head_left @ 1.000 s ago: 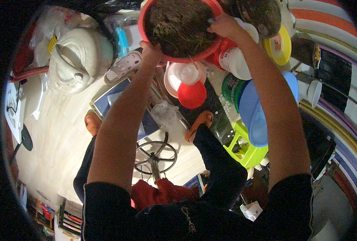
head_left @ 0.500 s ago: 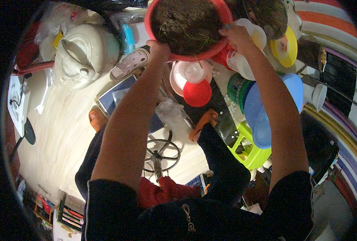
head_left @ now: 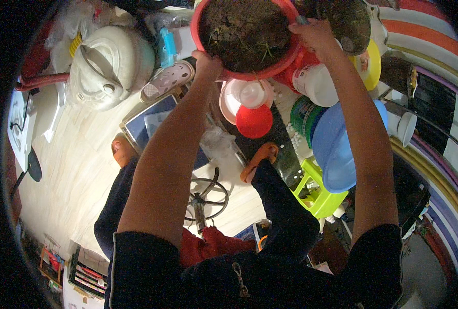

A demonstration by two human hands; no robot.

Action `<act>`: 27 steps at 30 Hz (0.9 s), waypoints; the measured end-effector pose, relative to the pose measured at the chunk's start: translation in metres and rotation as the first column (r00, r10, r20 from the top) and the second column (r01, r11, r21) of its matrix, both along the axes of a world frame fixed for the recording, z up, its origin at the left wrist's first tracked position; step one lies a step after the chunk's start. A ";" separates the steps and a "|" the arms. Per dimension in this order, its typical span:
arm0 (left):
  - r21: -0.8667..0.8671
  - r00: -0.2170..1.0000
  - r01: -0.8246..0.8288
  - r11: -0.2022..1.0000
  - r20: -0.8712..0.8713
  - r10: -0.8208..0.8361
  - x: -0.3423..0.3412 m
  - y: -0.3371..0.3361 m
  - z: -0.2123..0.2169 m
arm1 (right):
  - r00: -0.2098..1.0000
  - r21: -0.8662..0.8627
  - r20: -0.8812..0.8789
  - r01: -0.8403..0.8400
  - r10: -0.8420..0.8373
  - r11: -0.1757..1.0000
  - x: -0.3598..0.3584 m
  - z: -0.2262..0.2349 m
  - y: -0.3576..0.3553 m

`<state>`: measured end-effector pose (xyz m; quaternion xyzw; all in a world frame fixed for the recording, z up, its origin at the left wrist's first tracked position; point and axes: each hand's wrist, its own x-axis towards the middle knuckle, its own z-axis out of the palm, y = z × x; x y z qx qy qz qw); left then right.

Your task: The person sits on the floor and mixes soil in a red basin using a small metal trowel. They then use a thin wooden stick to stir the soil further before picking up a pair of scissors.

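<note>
Sitting far left, cream tank (head_left: 108,77); small dark mark low on its shell, too small to read. Next right, pale clog (head_left: 167,82), holes across the top, no readable label. Left hand (head_left: 207,64) pinches the near-left rim of the pot, thumb side showing, other fingers mostly hidden. Pot (head_left: 239,76) is at the top edge of view, out ahead between both hands, far side cropped; can't tell if anything below takes weight. Full of soil (head_left: 239,31), so I judge it heavy and likely to sag toward whichever side is lifted less. Wall looks like plastic: fairly stiff, some flex at the rim, not brittle-looking. Loose dirt could make the rim slippery. Best hold is opposite sides, fingers hooked under the lip, level. Few grass blades (head_left: 265,50) on top, soft, no good as a grip. No label on the rim that shows. Red disc (head_left: 253,122) is just nearer the body, plain. Right hand (head_left: 314,36) pinches the right rim, fingertips over the edge. Beside it, white tub (head_left: 319,85) has red lettering, partly turned away. Blue basin (head_left: 334,149), no print visible. Yellow lid (head_left: 369,67) far right, faint marking, illegible.
</note>
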<state>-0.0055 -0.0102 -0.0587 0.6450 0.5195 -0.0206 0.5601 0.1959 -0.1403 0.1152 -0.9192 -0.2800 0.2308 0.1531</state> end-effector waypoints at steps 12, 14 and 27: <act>-0.311 0.984 -0.082 0.947 0.126 0.127 -0.001 0.005 0.004 | 0.920 -0.126 0.330 -0.179 0.212 0.976 -0.027 0.037 -0.003; -0.325 0.984 -0.103 0.940 0.106 0.144 0.002 0.002 0.032 | 0.922 -0.167 0.318 -0.176 0.222 0.970 -0.034 0.041 -0.010; -0.248 0.995 -0.005 0.969 0.098 0.031 -0.003 0.006 0.021 | 0.932 0.017 0.272 -0.253 0.239 0.967 -0.027 0.019 -0.005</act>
